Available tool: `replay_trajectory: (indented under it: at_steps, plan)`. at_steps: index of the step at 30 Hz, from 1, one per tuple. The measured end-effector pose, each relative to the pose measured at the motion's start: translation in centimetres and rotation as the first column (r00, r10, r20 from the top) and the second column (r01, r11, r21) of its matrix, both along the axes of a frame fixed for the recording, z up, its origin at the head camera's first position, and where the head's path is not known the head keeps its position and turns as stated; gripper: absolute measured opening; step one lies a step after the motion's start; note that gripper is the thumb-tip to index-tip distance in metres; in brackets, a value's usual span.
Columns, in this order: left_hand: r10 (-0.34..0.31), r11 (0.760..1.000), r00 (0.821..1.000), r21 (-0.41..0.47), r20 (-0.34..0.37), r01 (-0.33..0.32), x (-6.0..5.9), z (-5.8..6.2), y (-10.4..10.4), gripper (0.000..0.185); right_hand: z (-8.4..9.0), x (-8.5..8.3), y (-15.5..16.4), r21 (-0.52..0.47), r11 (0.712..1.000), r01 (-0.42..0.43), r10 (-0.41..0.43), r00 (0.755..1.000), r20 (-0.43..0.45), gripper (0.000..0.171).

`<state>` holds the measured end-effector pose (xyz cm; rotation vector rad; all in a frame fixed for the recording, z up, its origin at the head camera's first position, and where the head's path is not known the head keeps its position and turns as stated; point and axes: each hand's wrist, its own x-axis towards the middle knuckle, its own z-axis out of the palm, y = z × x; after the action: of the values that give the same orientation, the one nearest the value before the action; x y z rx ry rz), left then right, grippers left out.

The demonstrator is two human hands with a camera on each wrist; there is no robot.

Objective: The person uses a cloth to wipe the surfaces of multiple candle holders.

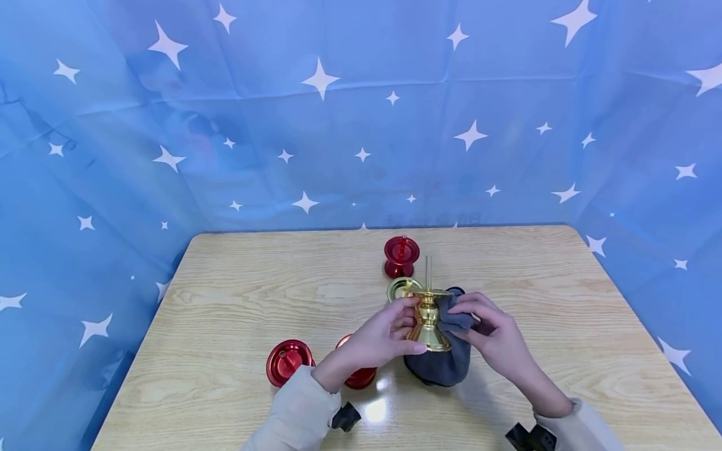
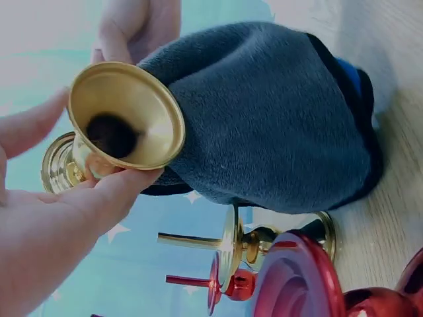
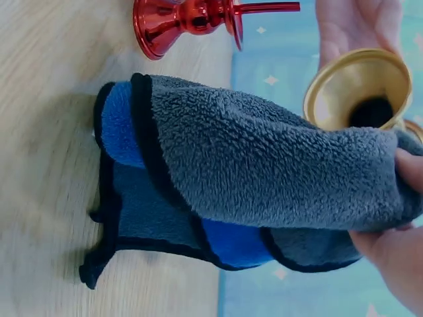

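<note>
Wiping work at a pale wood-grain counter [image 1: 225, 294]. The shiny gold-coloured metal candle holder [image 1: 428, 331], with flared base and thin upright spike, is raised above the counter between the two hands; its hollow underside shows in the left wrist view. The left hand [image 1: 386, 337] has its grip closed around the holder, thumb at the base rim and fingers higher up. The right hand [image 1: 499, 341] pinches a fold of the dark grey plush cloth [image 1: 437, 368], edged in black with blue beneath, and brings it against the holder's side.

On the counter stand a second gold-coloured holder [image 1: 397, 289], partly hidden behind the held one, and three glossy red metal holders: one at the far side [image 1: 401, 255], one at the left [image 1: 289, 363], one partly covered by the left forearm [image 1: 361, 378].

Progress, as judged: wiping of the held piece appears under way, and its return to the counter remains. Whether the four standing pieces are finished or waiting cannot be told.
</note>
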<state>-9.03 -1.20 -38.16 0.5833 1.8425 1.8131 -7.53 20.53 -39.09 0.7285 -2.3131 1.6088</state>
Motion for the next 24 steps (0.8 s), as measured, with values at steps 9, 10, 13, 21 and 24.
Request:
replay_trajectory:
  at_steps: [9,10,13,21,24]
  plan:
    - [0.031,0.902,0.938,-0.395,-0.347,-0.176,0.0,-0.2,0.6,0.078,1.2,0.5,-1.4,0.073,0.994,0.082,-0.077,0.994,-0.074,0.035]
    - [0.027,0.891,0.935,-0.417,-0.352,-0.182,0.0,-0.2,0.6,0.077,1.3,0.6,-1.6,0.086,0.992,0.089,-0.080,0.992,-0.101,0.036]
    - [0.024,0.894,0.945,-0.416,-0.325,-0.165,-0.2,-0.2,0.5,0.075,1.5,0.6,-1.8,0.115,0.989,0.094,-0.073,0.982,-0.176,0.040]
    - [-0.019,0.999,1.000,-0.044,-0.022,0.018,-0.3,0.4,-0.7,0.071,0.4,0.1,-0.2,-0.017,1.000,-0.022,0.020,0.996,-0.090,0.044]
    - [-0.028,0.999,0.999,-0.034,-0.019,0.027,-0.2,0.4,-0.6,0.074,0.2,0.1,-0.1,-0.026,1.000,-0.012,0.011,0.998,-0.059,0.042]
